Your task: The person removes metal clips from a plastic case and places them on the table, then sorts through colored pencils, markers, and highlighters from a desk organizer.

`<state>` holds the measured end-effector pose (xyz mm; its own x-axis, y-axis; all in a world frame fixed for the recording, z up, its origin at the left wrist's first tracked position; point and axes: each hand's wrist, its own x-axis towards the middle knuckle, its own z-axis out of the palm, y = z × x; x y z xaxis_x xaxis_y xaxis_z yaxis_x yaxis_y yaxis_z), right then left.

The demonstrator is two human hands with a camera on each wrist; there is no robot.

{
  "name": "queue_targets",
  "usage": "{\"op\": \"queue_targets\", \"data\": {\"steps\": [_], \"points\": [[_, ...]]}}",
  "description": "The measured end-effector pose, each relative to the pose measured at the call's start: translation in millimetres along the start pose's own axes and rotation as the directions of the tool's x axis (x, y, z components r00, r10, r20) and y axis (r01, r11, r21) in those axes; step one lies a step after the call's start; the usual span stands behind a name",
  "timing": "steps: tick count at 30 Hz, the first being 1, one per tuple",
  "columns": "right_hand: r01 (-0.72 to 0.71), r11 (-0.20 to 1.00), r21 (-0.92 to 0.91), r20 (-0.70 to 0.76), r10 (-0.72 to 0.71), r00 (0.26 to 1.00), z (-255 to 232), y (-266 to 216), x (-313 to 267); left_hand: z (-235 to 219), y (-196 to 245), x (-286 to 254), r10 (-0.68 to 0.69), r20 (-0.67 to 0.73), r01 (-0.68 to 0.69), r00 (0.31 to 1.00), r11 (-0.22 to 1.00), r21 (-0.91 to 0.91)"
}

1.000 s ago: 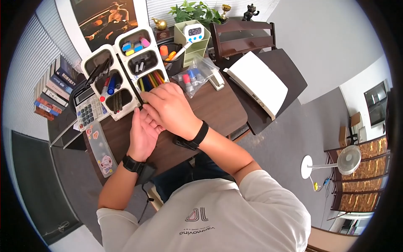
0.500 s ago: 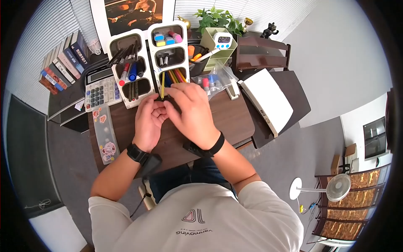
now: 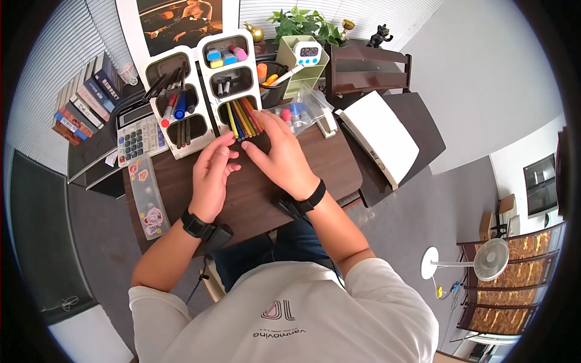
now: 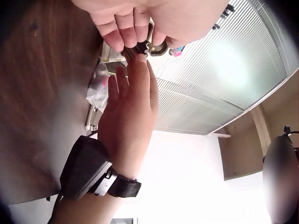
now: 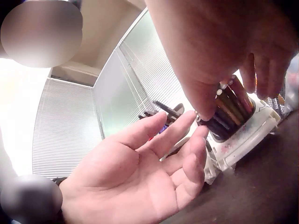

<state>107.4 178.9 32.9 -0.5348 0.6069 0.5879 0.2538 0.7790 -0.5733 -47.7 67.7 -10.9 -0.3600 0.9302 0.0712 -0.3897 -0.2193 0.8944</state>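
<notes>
Dark wooden tabletop [image 3: 327, 163], coloured pencils [image 3: 244, 116] standing in the near compartment of a white organizer [image 3: 225, 39], apparently settled enough to need no grip: right hand [image 3: 281, 151] spread at their ends, left hand [image 3: 209, 181] loosely open beside them.

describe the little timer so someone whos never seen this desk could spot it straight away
At the far side of the brown desk, find the leafy green plant. In front of it stands a pale green holder, beside a dark mesh cup of markers. The timer is at the holder's top: white and rounded, the only thing there with a digital display and blue buttons.
</notes>
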Motion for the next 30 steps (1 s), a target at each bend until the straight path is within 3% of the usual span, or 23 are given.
{"op": "queue_targets", "data": {"steps": [2, 6, 8, 9, 11, 14, 16, 18, 28, 30], "points": [[-0.056, 0.983, 0.172, 0.064, 0.045, 0.997, 0, -1, 2, -1, -1, 1, 0.005, 0.007, -0.005, 1.000, 1.000, 0.012], [-0.014, 0.988, 0.154, 0.006, 0.013, 1.000, 5, 4, 2, 2, -1, 2, 0.051, -0.038, -0.052, 0.998, 0.998, -0.025], [-0.215, 0.884, 0.415, 0.015, 0.229, 0.973, 9, 3, 1, 7, 2, 1, 0.032, -0.060, -0.035, 0.998, 0.999, -0.042], [-0.214, 0.884, 0.415, 0.013, 0.230, 0.973, 13, 6, 1, 8, 3, 2, 0.019, -0.083, -0.024, 0.996, 0.998, -0.059], [-0.335, 0.699, 0.632, 0.122, 0.337, 0.934, 21, 14, -1, 9, -1, 3, 0.022, -0.073, -0.026, 0.997, 0.998, -0.060], [-0.237, 0.773, 0.588, 0.065, 0.248, 0.967, 25, 16, 2, 9, -5, 3, 0.040, -0.030, -0.042, 0.999, 0.997, -0.059], [-0.251, 0.816, 0.521, 0.085, 0.244, 0.966, 21, 10, 3, 9, -7, 3, 0.063, 0.005, -0.062, 0.998, 0.996, -0.057], [-0.107, 0.944, 0.311, 0.041, 0.100, 0.994, 24, 7, 4, 7, -8, 4, 0.049, -0.008, -0.050, 0.999, 0.997, -0.056], [0.180, 0.975, 0.132, 0.045, -0.188, 0.981, 28, 6, 18, 0, -5, 8, 0.083, 0.083, -0.076, 0.993, 0.994, -0.081], [0.180, 0.978, 0.107, 0.042, -0.185, 0.982, 31, 4, 19, -3, -6, 9, 0.067, 0.056, -0.061, 0.996, 0.993, -0.100]]}}
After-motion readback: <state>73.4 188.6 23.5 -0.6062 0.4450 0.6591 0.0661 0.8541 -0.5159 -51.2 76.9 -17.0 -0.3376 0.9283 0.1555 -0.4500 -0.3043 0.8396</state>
